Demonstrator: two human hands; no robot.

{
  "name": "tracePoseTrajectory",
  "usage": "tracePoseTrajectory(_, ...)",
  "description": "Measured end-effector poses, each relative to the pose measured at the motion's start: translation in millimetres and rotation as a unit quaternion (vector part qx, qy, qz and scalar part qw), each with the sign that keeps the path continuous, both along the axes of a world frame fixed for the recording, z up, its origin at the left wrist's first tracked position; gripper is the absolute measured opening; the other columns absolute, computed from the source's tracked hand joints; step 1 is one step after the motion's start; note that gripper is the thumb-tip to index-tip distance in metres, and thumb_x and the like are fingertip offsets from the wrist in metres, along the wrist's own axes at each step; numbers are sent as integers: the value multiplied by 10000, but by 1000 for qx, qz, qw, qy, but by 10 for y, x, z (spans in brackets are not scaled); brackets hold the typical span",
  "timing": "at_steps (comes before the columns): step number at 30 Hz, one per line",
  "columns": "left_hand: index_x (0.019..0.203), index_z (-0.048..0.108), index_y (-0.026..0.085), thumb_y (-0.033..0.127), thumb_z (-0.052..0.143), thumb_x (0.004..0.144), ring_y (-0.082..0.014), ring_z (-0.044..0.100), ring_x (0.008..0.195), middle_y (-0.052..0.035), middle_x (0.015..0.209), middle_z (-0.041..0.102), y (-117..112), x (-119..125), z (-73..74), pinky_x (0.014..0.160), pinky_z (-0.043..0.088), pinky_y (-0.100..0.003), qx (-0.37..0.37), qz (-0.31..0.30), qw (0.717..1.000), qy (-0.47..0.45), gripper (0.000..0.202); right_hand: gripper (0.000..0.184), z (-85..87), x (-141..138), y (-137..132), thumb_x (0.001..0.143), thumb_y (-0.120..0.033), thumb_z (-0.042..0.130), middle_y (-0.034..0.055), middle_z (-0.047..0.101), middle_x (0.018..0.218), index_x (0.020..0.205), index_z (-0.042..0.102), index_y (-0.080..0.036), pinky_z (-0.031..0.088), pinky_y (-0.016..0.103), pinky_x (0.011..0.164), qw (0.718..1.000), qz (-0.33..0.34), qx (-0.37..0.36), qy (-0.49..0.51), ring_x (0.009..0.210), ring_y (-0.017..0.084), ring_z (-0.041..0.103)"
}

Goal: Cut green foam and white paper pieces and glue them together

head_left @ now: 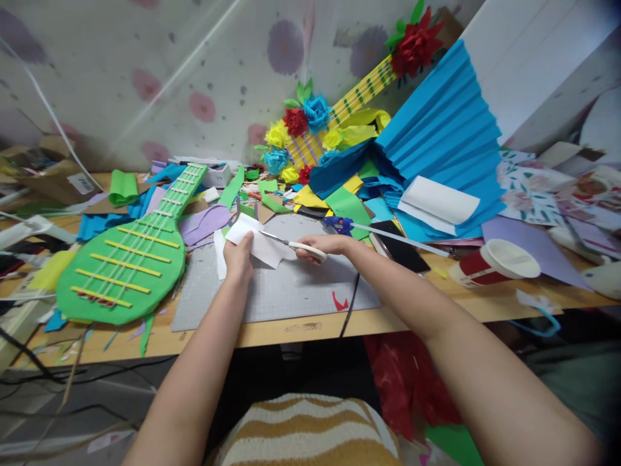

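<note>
My left hand (239, 257) pinches a sheet of white paper (264, 249) above the grey cutting mat (310, 285). In my right hand (320, 246) are scissors (310, 252) with white handles, their blades pointing left and lying across the paper. A second white strip (220, 254) rests on the mat beside my left wrist. To the left lies a green paper lute (126, 265) with yellow bars and white strings. A small red scrap (340, 301) sits near the mat's front edge.
Behind the mat are paper scraps, a blue glue gun (339, 224) with a glue stick, and a dark phone (400, 246). A red-and-white paper cup (495, 262) stands at right. A pleated blue paper (444, 136) and a flower-covered yellow instrument (363, 97) lean at the back.
</note>
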State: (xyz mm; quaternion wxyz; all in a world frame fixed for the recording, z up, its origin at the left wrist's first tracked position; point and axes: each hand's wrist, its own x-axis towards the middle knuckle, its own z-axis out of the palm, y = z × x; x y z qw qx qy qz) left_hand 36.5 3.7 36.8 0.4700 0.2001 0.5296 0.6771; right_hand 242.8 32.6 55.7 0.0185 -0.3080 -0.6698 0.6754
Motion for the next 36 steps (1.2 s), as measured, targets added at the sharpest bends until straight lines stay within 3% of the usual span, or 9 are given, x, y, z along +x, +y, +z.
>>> tracePoseTrajectory(6,894,614,161,171,667,577,-151,625,748,-65,919,670,65,83,137,688,510,-291,-2,-24,1000,1,322,262,-53,-38,12,750,-383,588,-60,422,573,748,430,-174,384,166,417,999,-19,-13,47,471,54,427)
tracePoseTrajectory(12,900,621,155,187,676,562,-159,628,750,-78,928,671,64,165,94,670,510,-287,-12,-35,999,2,344,270,-113,-25,62,771,-412,566,-54,430,580,785,436,-176,388,175,428,999,-29,0,43,478,63,434)
tracePoseTrajectory(20,884,617,138,231,697,534,-134,604,671,-80,913,670,39,272,82,587,479,-244,2,-47,999,19,371,282,35,-70,40,742,-354,612,-60,415,594,743,393,-177,388,157,438,999,-24,22,30,478,44,428)
tracePoseTrajectory(36,908,612,134,247,695,532,-156,610,721,-87,928,662,50,310,27,659,479,-282,14,-59,998,26,401,430,28,-42,36,748,-571,544,-40,469,577,785,476,-148,369,181,393,996,-74,55,-1,453,65,464)
